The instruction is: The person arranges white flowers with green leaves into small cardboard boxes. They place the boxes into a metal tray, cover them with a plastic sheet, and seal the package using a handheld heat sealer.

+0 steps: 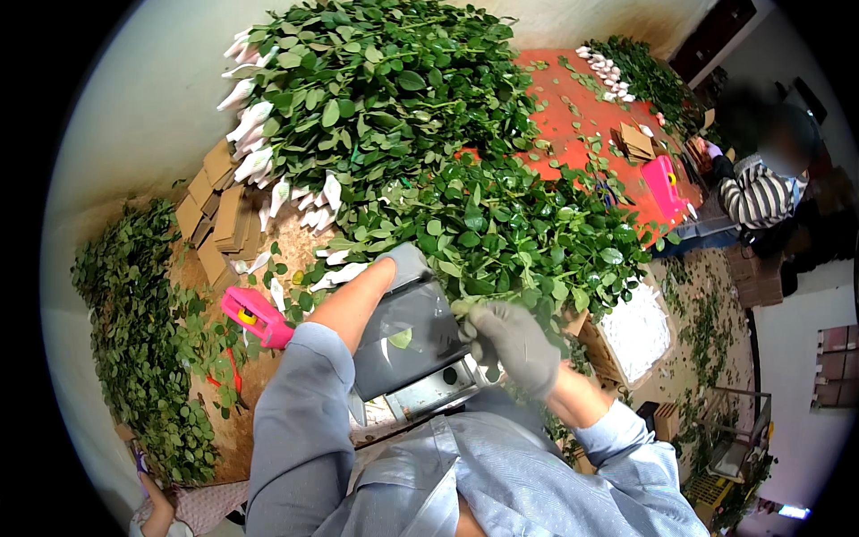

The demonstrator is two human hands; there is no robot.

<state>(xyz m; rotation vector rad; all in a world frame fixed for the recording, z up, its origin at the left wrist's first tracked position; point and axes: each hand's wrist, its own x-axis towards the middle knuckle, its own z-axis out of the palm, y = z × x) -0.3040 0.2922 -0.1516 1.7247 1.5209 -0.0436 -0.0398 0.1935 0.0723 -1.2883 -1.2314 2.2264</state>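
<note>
Grey gloves cover both hands of the operator. Right hand: fingers curled inward at the 3 o'clock edge of a dark panel; from where I stand, I cannot tell whether they enclose anything. Left hand: placed at the 12 o'clock edge of the panel, fingers out of sight; I cannot tell the state of this grip.

Reference for all directions: panel at the dial centre, 12 o'clock straight ahead of the operator. The panel is located directly before the operator's torso. One loose green leaf lies on it. A silvery metal part shows at its 5 o'clock edge.

Near surroundings: a leafy bundle lies at 1 o'clock, just beyond the hands. White-wrapped buds lie at 10 to 11 o'clock, beside the left forearm. A pink tool with a yellow insert lies at 9 o'clock. Folded cardboard pieces are stacked at 10 o'clock. A basket with white contents stands at 3 o'clock.

Outer area: a large leafy pile rises at 12 o'clock, with white-wrapped heads along its left side. A red tabletop extends at 1 o'clock. A second pink tool and a co-worker in a striped top are at 2 o'clock.
</note>
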